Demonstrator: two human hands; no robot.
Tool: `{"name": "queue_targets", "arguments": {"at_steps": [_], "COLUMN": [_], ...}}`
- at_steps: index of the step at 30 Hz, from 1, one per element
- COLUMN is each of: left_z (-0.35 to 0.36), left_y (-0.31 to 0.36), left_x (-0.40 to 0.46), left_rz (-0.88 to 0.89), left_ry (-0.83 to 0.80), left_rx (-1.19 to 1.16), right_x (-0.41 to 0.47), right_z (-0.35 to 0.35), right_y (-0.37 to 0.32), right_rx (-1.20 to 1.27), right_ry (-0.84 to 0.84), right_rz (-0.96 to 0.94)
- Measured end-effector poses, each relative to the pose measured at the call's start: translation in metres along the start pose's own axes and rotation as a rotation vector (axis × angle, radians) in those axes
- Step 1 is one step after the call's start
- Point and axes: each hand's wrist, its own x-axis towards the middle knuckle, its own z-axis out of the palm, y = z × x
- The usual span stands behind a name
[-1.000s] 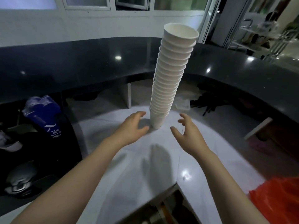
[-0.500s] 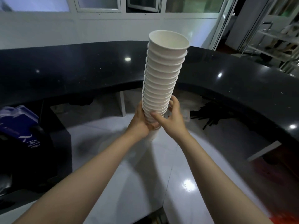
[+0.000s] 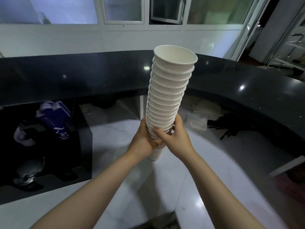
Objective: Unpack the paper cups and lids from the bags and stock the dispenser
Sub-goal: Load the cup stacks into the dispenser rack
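- Curved black counter [image 3: 82, 76] wraps round a white lower worktop [image 3: 115, 146]; no dispenser can be picked out from here.
- Stack of white paper cups [image 3: 166, 100] is out of its bag, held in the air above the worktop, mouths up, leaning slightly right.
- Left hand [image 3: 142, 139] and right hand [image 3: 175, 138] wrap the lowest cups from opposite sides, probably to steady so tall a column.
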Motion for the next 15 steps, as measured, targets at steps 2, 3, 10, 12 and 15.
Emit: {"name": "queue_targets", "arguments": {"at_steps": [2,3,10,12,15], "left_z": [-0.010,-0.016,-0.068,-0.087,-0.120], "left_y": [-0.003,-0.003,-0.018,-0.025,-0.033], "left_x": [-0.016,-0.025,-0.087,-0.106,-0.139], "left_rz": [0.005,0.018,0.033,0.029,0.007], "left_ry": [0.025,0.039,0.073,0.102,0.144], "left_rx": [-0.059,-0.058,-0.110,-0.127,-0.137], "right_x": [-0.013,-0.020,-0.069,-0.084,-0.109], "right_z": [0.013,0.021,0.074,0.092,0.124], "right_y": [-0.007,-0.010,-0.037,-0.048,-0.066], "right_rx": [0.003,0.004,0.004,0.006,0.012], "right_ry": [-0.019,-0.022,-0.065,-0.092,-0.122], "right_rz": [-0.003,-0.007,-0.036,-0.047,-0.074]}}
